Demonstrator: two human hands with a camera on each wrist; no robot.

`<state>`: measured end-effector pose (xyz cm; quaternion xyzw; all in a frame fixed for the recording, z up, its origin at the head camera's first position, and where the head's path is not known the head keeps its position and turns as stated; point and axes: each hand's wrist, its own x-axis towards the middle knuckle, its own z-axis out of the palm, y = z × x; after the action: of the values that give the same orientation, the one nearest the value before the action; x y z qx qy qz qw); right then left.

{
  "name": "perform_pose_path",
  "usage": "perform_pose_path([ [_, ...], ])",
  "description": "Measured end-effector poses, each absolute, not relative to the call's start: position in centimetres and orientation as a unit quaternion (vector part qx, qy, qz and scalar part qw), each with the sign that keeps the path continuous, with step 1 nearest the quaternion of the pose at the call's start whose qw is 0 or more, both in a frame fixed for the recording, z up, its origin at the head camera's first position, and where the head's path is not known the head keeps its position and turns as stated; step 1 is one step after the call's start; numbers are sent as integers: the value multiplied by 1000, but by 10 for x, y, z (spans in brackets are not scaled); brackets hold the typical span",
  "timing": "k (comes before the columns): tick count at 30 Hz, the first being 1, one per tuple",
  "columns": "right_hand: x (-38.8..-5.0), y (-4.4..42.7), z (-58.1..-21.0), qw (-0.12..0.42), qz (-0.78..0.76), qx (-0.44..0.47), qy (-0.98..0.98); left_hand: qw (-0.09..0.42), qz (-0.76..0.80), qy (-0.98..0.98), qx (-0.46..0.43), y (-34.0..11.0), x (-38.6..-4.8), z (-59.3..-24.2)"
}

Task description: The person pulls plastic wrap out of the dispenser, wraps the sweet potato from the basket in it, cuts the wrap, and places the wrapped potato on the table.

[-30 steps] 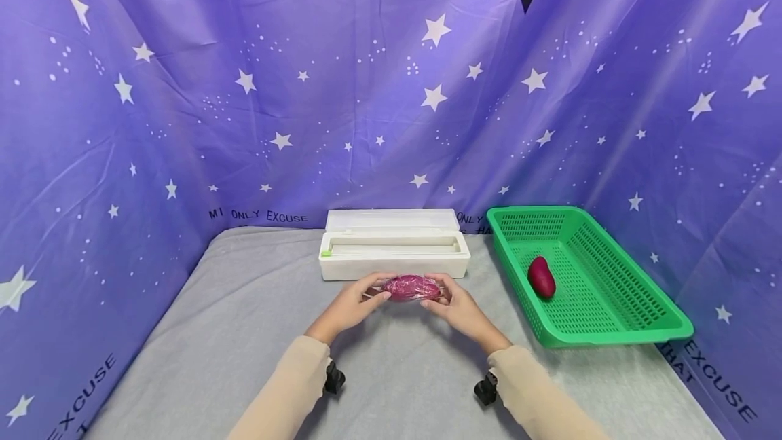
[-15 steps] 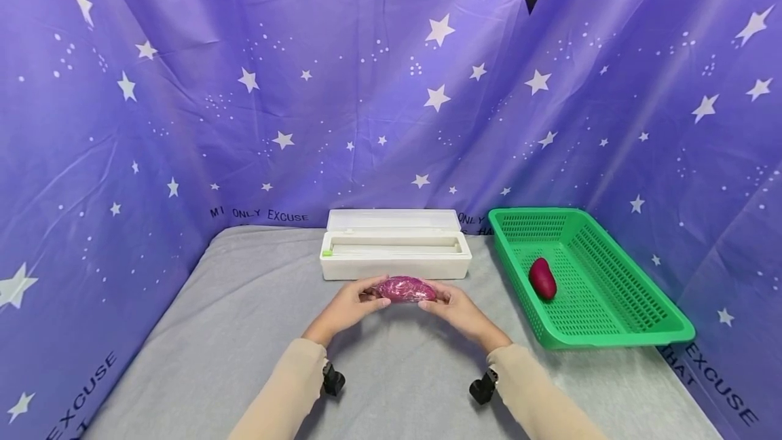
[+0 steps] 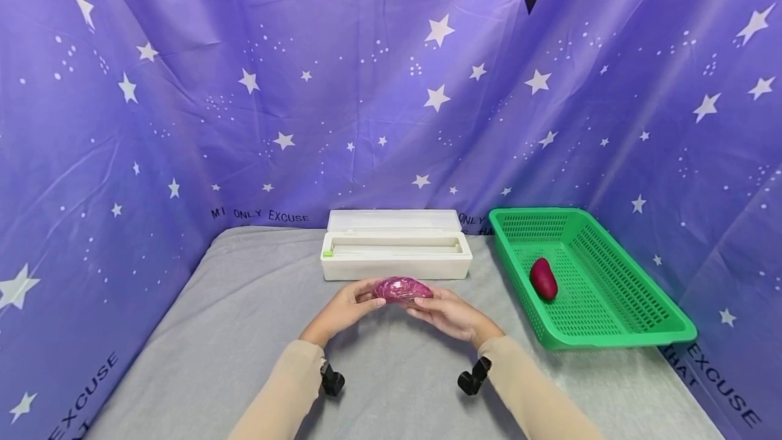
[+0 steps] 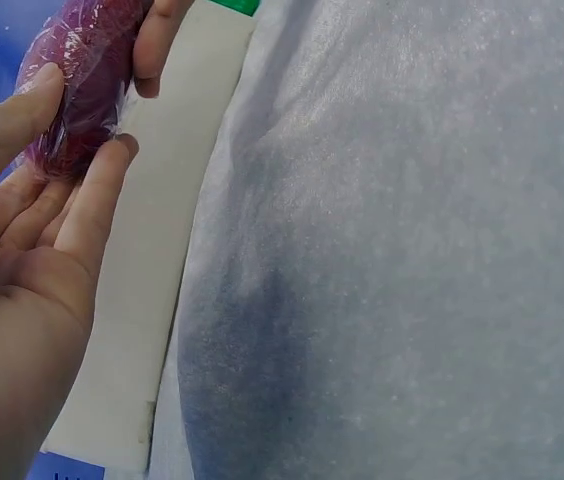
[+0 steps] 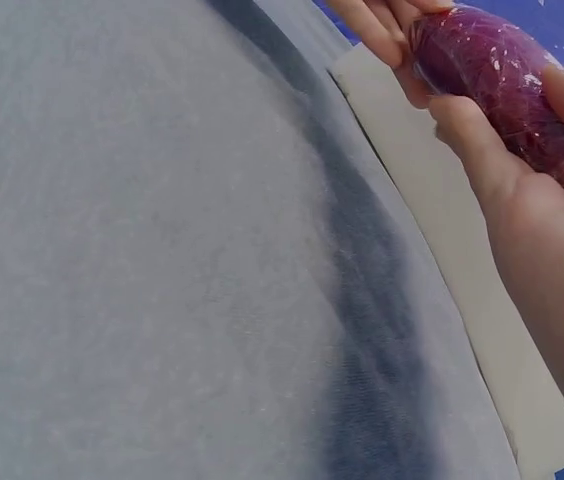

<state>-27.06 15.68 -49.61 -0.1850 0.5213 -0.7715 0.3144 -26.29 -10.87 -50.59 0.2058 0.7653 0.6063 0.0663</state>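
Note:
A purple-red sweet potato (image 3: 402, 289) in shiny clear film is held up between both hands, above the cloth and in front of the white box. My left hand (image 3: 343, 309) grips its left end; in the left wrist view the thumb lies on the film (image 4: 72, 60) and the fingers sit underneath. At the other end my right hand (image 3: 453, 313) holds it, thumb on the near side and fingers below. The right wrist view shows the wrapped sweet potato (image 5: 497, 80) between thumb and fingers, with left fingertips at its far end.
Behind the hands stands a long white cling film box (image 3: 397, 267), lid raised, a green slider at its left. A green basket (image 3: 617, 339) on the right contains an unwrapped sweet potato (image 3: 543, 280). Grey cloth (image 3: 244, 331) covers the table; a starry purple curtain (image 3: 354, 87) surrounds it.
The wrapped sweet potato has shifted slightly left. My right hand has turned and moved inward, its fingers now lower under the sweet potato. My left hand has barely moved.

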Motion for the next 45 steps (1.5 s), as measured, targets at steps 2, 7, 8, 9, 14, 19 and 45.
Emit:
perform_pose_path([
  [2,-271,156,-494,324,-778,-178,509,72,608,763,205,-109,-263,-506],
  [7,-271,154,-490,326,-783,-157,507,69,599,773,199,-109,-265,-505],
  [8,-271,153,-490,323,-782,-155,510,68,597,774,199,-109,-265,-505],
  [9,-271,153,-489,320,-783,-147,513,67,594,776,199,-108,-265,-505],
  [14,-272,149,-488,307,-782,-116,530,70,592,776,206,-108,-264,-502],
  [19,-273,148,-487,307,-787,-90,528,70,591,775,214,-109,-264,-502],
  [45,-281,93,-493,262,-779,-82,563,105,622,758,167,-156,-261,-502],
])
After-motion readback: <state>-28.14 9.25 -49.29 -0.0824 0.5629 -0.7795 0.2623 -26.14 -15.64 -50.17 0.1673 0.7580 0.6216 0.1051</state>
